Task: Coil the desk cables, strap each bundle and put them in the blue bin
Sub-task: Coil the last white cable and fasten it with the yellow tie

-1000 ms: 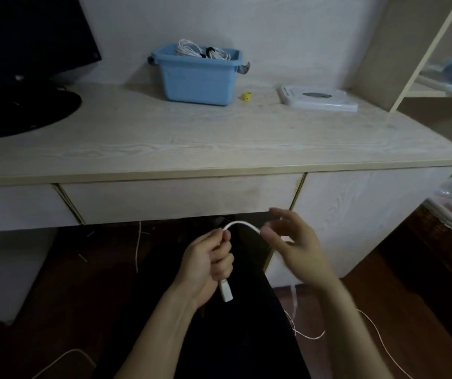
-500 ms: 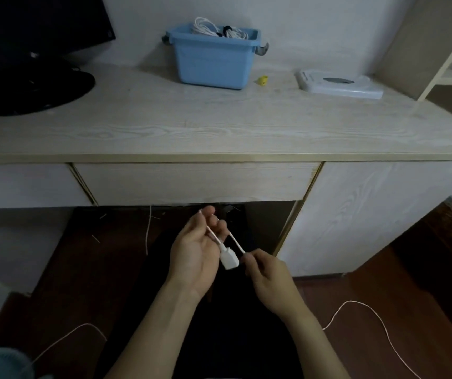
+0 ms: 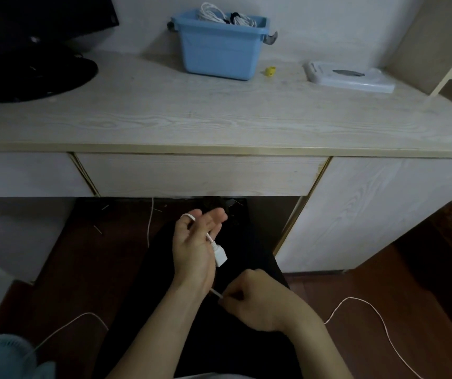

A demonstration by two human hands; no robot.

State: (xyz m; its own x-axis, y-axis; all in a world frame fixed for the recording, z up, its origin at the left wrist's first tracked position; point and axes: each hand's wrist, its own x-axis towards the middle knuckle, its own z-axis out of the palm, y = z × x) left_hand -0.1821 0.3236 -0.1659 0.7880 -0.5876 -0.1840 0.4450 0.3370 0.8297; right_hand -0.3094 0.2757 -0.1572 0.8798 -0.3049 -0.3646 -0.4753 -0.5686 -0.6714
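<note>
Pale wood-grain desk (image 3: 219,119) fills the upper half of the frame, with a shallow drawer front (image 3: 200,175) under its edge and a cabinet door (image 3: 369,209) at right centre. Below them we see reddish-brown floor (image 3: 383,296) and our dark trousers (image 3: 192,337) running down the middle.

At upper left sits a black monitor (image 3: 41,20) on its round black base (image 3: 36,77). A shelf unit (image 3: 435,42) rises at upper right. The blue bin (image 3: 219,50) stands top centre on the desk, against the wall, with coiled white bundles (image 3: 219,16) already showing above its rim. Right of it lies a flat white device (image 3: 350,77), and between the two a small yellow object (image 3: 270,71).

Nothing stands between our hands and the bin except the desk edge and drawer overhead.

Our left hand (image 3: 194,253), lower centre, is held palm up with fingers fairly straight; the white cable (image 3: 210,237) loops over the fingertips and runs down across the palm, its white plug (image 3: 220,257) hanging at the palm's right edge. Our right hand (image 3: 254,299), just below and right, is curled and pinches the cable near the left wrist. Loose cable trails over the floor at lower right (image 3: 356,300) and lower left (image 3: 77,318); another thin strand (image 3: 151,222) hangs under the drawer.
</note>
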